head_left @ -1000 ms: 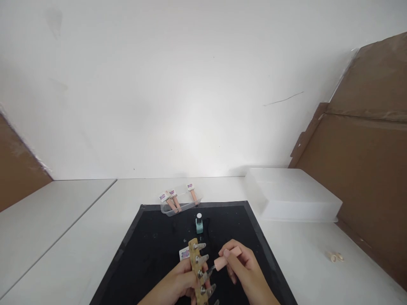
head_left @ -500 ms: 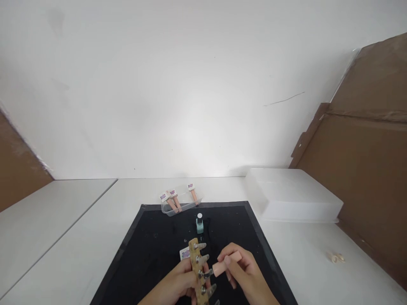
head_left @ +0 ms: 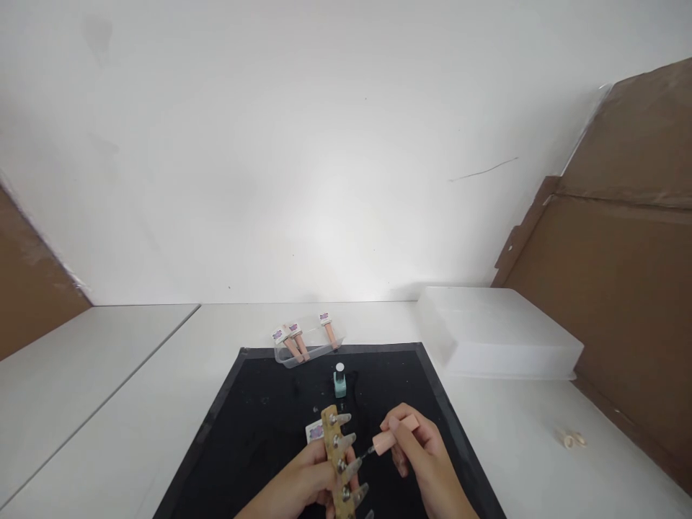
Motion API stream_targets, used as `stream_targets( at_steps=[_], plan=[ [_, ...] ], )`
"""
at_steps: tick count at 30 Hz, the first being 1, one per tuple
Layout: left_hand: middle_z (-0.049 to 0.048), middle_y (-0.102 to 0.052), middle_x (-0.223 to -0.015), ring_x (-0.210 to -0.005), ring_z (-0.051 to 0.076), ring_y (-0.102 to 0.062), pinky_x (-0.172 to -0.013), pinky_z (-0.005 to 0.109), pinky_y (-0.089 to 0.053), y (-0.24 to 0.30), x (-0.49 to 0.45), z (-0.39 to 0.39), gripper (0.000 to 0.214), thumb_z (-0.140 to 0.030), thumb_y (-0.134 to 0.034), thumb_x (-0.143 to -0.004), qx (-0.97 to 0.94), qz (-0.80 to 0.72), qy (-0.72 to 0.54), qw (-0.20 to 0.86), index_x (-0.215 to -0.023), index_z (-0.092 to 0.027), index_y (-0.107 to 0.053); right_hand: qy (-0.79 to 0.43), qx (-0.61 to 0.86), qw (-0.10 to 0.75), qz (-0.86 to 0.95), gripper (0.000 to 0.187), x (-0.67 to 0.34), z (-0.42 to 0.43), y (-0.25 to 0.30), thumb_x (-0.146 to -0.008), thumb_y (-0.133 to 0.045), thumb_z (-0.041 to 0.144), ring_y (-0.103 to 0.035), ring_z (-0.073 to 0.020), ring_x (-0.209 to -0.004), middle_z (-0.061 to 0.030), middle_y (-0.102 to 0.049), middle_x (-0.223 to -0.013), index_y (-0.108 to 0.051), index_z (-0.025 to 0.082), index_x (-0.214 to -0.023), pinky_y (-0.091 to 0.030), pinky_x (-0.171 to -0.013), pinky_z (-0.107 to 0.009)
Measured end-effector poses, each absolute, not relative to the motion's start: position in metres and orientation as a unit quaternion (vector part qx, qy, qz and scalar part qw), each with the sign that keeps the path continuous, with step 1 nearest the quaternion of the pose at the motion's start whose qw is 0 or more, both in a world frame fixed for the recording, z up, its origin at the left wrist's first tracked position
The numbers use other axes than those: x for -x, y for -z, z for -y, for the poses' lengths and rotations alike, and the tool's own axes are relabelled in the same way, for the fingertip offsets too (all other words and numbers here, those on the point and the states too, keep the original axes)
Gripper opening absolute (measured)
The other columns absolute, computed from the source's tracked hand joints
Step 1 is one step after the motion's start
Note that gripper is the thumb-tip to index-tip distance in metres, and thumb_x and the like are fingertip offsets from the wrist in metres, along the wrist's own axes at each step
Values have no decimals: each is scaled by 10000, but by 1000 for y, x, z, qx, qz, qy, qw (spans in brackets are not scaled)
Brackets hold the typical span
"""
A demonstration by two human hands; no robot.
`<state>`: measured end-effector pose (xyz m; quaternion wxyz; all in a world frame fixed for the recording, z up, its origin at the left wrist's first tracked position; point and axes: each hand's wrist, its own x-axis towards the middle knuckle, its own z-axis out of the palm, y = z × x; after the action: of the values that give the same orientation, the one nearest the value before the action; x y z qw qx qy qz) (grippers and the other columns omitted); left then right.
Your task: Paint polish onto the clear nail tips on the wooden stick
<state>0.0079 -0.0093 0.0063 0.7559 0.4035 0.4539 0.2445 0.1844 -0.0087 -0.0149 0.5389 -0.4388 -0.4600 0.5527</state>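
The brush handle [head_left: 397, 435] I hold is plain peach pink with a dark bristle end [head_left: 367, 453], and my strip [head_left: 329, 431] is yellowish tan, with silvery studs [head_left: 340, 466] and clear, colourless tips [head_left: 347, 440]. I see a mint-green bottle [head_left: 339, 388], its white top [head_left: 339, 367] over black, and a black mat [head_left: 259, 425] edged in dark grey. Peach handles [head_left: 292, 349] carry white blocks [head_left: 280, 334] patterned in purple, perhaps flowers; the print is too small for me to be sure. The cardboard [head_left: 610, 288] is brown, the wall [head_left: 270, 144] white.
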Motion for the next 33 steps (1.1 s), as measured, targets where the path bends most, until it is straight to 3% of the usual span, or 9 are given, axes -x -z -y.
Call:
stream_targets(
  at_steps=[33],
  plan=[
    [-4, -573, -676, -541, 95, -480, -514, 233, -359, -12, -9, 11, 293, -217, -554, -524, -399, -462, -238, 756, -807, -153, -511, -562, 437, 518, 474, 431, -185, 8, 17, -756, -567, 569, -284, -55, -378, 84, -364, -434, -575, 146, -675, -239, -385, -179]
  ],
)
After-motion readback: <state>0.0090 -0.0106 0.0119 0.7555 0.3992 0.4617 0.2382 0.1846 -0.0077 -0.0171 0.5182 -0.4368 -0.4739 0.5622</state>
